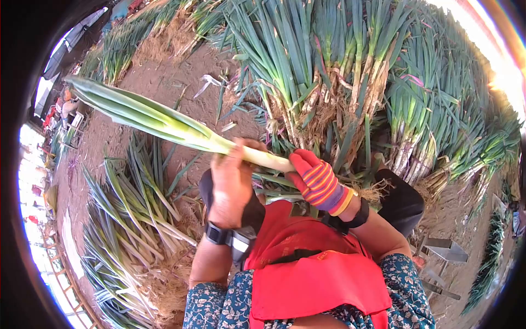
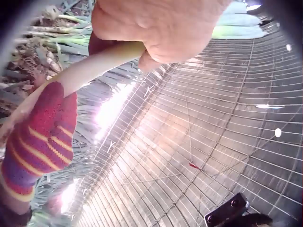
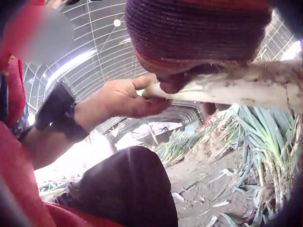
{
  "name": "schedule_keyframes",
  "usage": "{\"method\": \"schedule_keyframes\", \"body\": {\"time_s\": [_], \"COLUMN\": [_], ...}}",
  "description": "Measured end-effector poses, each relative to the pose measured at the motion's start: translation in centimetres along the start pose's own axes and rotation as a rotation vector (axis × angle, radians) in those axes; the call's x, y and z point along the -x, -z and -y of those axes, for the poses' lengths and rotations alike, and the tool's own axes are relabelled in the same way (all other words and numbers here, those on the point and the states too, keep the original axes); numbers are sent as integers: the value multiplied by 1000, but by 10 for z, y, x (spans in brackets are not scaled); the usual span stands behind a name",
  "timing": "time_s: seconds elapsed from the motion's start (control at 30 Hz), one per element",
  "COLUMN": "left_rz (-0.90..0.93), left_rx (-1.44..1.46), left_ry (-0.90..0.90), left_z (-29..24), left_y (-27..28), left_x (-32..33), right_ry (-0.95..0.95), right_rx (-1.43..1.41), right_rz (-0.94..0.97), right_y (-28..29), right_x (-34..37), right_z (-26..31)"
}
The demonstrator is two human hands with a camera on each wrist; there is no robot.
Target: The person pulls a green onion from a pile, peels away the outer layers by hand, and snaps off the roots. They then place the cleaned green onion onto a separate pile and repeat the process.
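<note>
A long green onion [image 1: 181,127] lies slantwise in front of the body, its green leaves pointing to the upper left and its white stalk to the right. My bare left hand [image 1: 227,183] grips the stalk, slightly blurred in the head view. Farther down the white part, my right hand [image 1: 320,183], in a striped red, yellow and purple glove, pinches the stalk between thumb and fingers. In the left wrist view the white stalk [image 2: 90,71] runs between both hands. Dirt and loose outer skin cling to the stalk [image 3: 270,85] in the right wrist view.
Tied bundles of green onions [image 1: 323,60] stand upright ahead, with more bundles [image 1: 438,109] at the right. A loose heap of green onions [image 1: 137,219] with roots lies at the left. A small metal stool or stand [image 1: 446,251] sits at the right on the dirt floor [image 1: 164,88].
</note>
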State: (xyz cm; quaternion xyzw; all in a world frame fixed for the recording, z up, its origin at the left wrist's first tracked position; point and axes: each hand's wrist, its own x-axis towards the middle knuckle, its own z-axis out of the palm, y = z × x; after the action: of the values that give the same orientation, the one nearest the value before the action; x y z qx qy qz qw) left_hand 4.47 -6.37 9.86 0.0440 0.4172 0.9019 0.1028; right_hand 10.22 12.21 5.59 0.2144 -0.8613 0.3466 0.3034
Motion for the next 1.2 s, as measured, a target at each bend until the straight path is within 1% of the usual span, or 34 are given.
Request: {"method": "schedule_keyframes", "body": {"time_s": [0.03, 0.1, 0.13, 0.17, 0.2, 0.23, 0.27, 0.33, 0.47, 0.5, 0.53, 0.57, 0.6, 0.63, 0.67, 0.7, 0.73, 0.77, 0.83, 0.9, 0.97, 1.0, 1.03, 1.07, 1.13, 1.17, 1.2], "left_rz": [-102, -215, -221, -204, -187, -196, -153, -76, -22, 35, 93, 90, 169, 251, 397, 404, 407, 402, 360, 323, 181, 153, 125, 125, 64, 72, 16], "left_rx": [30, 53, 58, 15, -28, -24, -14, -10, -14, 19, 51, 50, 44, 39, 64, 69, 148, 224, 211, 191, 181, 182, 184, 179, 169, 175, 154], "left_ry": [12, 80, 93, 146, 196, 201, 210, 210, 206, 199, 191, 193, 151, 111, 57, 66, 77, 86, 110, -5, -49, -60, -76, -80, -97, -89, -115], "left_z": [10, 17, 20, 21, 23, 25, 27, 31, 28, 25, 24, 24, 25, 28, 30, 30, 25, 19, 3, -11, -28, -34, -38, -39, -32, -26, -19], "left_y": [-4, 1, 3, 7, 10, 12, 12, 15, 11, 7, 6, 7, 9, 10, 14, 15, 11, 9, 14, 27, 29, 35, 41, 44, 47, 44, 39], "left_x": [6, 8, 9, 10, 11, 12, 12, 13, 16, 17, 17, 16, 15, 13, 8, 6, 5, 5, 2, -8, -12, -14, -18, -21, -23, -24, -24], "right_ry": [-8, -114, -75, -81, -119, -157, -96, -118, -144, -147, -134, -121, -319, -322, -562, -802, -580, -580, -562, -552, -764, -654, -541, -537, -810, -653, -491], "right_rx": [-1, 59, 38, 37, 28, 18, 12, -5, 1, -2, -69, -137, -196, -196, -291, -384, -212, -213, 280, 494, 688, 672, 656, 652, 499, 351, 211], "right_rz": [3, 280, 266, 278, 352, 424, 304, 290, 236, 238, 161, 85, 232, 234, 424, 610, 505, 511, 854, 1044, 1292, 1165, 1035, 1031, 630, 500, 368], "right_y": [2, 10, 11, 13, 16, 17, 13, 12, 4, 0, -3, -4, 0, 0, 0, -1, -12, -13, -12, 5, 25, 47, 60, 61, 71, 65, 56], "right_x": [1, 5, 10, 15, 17, 19, 22, 26, 37, 40, 39, 39, 41, 39, 39, 43, 65, 74, 94, 137, 174, 213, 237, 213, 121, 96, 70], "right_z": [3, 11, 10, 10, 12, 14, 15, 15, 10, 3, -6, -12, -16, -23, -34, -43, -57, -64, -78, -111, -138, -160, -177, -173, -121, -100, -76]}}
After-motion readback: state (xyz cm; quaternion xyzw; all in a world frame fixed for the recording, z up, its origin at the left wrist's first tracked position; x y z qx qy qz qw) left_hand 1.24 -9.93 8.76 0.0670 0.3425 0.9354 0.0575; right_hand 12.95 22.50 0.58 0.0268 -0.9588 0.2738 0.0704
